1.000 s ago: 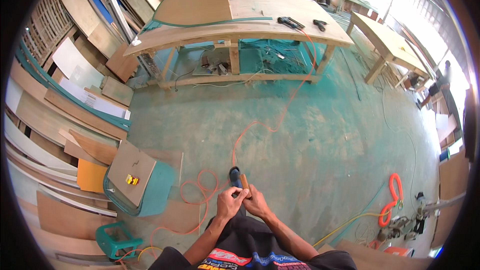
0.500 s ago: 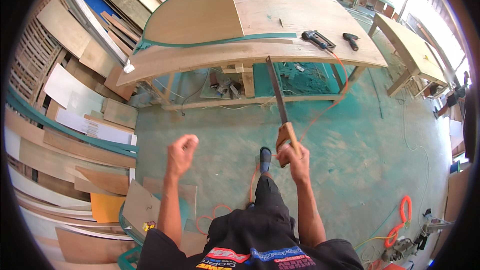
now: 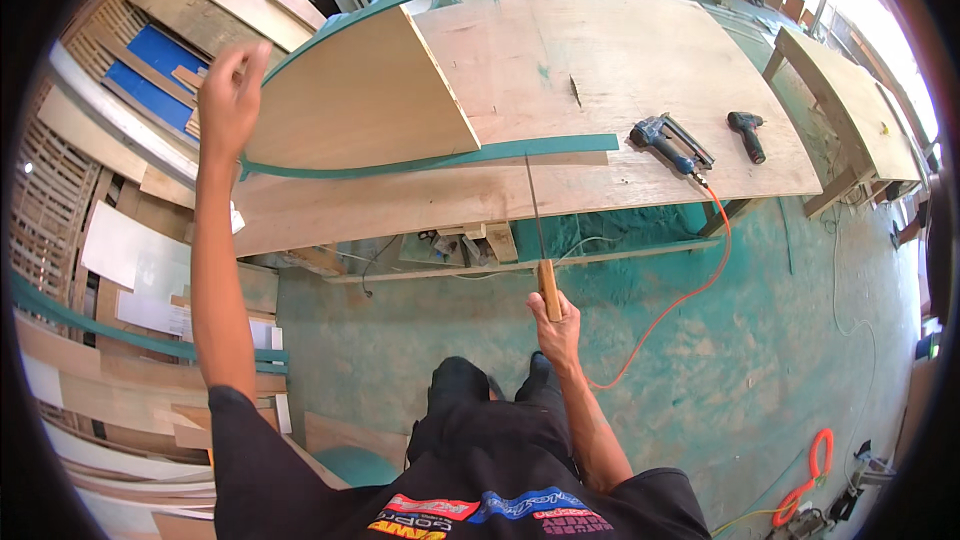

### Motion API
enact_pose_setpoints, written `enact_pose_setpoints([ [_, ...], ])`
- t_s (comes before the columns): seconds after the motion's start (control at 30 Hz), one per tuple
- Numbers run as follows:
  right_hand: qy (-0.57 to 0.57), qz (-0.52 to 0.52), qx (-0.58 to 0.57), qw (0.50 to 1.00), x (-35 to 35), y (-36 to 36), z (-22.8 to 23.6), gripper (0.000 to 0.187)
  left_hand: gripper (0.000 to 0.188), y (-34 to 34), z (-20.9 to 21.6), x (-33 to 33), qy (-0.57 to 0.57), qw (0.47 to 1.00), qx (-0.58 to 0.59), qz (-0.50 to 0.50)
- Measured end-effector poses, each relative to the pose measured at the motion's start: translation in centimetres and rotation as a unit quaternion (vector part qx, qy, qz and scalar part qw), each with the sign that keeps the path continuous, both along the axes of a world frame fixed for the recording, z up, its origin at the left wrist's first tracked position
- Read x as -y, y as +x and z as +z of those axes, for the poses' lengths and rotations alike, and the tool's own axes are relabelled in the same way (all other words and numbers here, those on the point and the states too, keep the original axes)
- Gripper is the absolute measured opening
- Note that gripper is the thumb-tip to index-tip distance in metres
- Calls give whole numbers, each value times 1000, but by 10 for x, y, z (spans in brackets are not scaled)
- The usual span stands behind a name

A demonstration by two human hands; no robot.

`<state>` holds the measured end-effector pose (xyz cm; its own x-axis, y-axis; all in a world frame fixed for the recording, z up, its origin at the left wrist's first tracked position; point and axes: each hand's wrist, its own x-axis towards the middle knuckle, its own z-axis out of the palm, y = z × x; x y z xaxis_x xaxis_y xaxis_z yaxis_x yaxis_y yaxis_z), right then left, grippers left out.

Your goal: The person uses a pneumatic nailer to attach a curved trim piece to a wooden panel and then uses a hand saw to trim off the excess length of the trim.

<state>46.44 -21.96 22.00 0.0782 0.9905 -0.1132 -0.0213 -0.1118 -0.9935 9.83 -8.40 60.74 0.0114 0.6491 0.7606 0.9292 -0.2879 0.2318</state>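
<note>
My right hand is closed around the wooden handle of a handsaw. Its narrow blade points away from me, seen nearly edge-on, with the tip at the green curved strip on the workbench; whether they touch I cannot tell. My left hand is raised at the far left, fingers loosely bent and apart, holding nothing. It is nearest to the left end of a curved plywood panel, which is edged by the green strip.
A nail gun with an orange hose and a cordless drill lie on the bench's right side. Boards and sheets lean along the left. A second wooden table stands at right. Scraps lie under the bench.
I have come closer to the bench. My left hand has gone up and left toward the panel's end. The saw has swung more upright in view, its tip now at the green strip.
</note>
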Motion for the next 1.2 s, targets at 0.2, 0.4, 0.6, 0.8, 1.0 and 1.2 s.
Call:
enact_pose_setpoints([
  [0.2,1,-3,0,1000,-60,-60,19,33,47,-61,1,-239,-10,982,-156,-106],
  [0.4,19,-87,61,994,-94,-112,0,36,76,-13,-59,-353,-368,908,-30,-196],
  [0.6,-5,-118,70,991,-111,-163,-21,41,79,24,-59,-333,-315,923,-107,-191],
  [0.8,-8,-97,43,994,-125,-180,-63,43,116,28,-52,-333,-380,906,-99,-161],
  [1.0,-25,-73,37,996,-125,-176,-93,35,105,41,-62,-340,-361,908,-106,-186],
  [1.2,-25,-105,48,993,-127,-183,-91,32,99,40,-61,-334,-346,918,-107,-159],
])
